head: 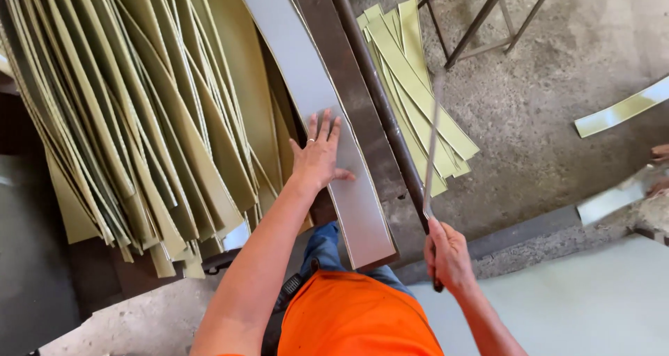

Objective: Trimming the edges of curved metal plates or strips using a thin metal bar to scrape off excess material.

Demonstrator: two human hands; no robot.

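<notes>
the left hand (319,155) lies flat near the middle of the frame, palm down, fingers spread a little and pointing toward the top edge, a ring on one finger. it presses on a long grey metal sheet (306,84) that runs from the top centre down to just above the orange shirt (359,318) at the bottom. the thumb reaches toward the sheet's right edge.

the right hand (446,255), lower right of centre, is closed in a fist round the end of a long lever handle (433,129). the handle rises from the fist toward the upper middle of the frame and looks blurred along its length.

just right of the grey sheet runs a dark steel bed with a round bar (376,91), going diagonally from top centre down to the fist. beyond the bar, on the concrete floor (557,70) in the upper middle, lies a loose pile of cut yellow-green strips (411,84), fanned and overlapping.

filling the left half of the frame is a big stack of yellow-green sheets (139,119), leaning and splayed, their lower ends ragged above a dark surface. at the top right stand the thin legs of a metal frame (481,21). two more pale strips (620,112) lie at the right edge. a pale flat panel (592,307) fills the lower right corner.
</notes>
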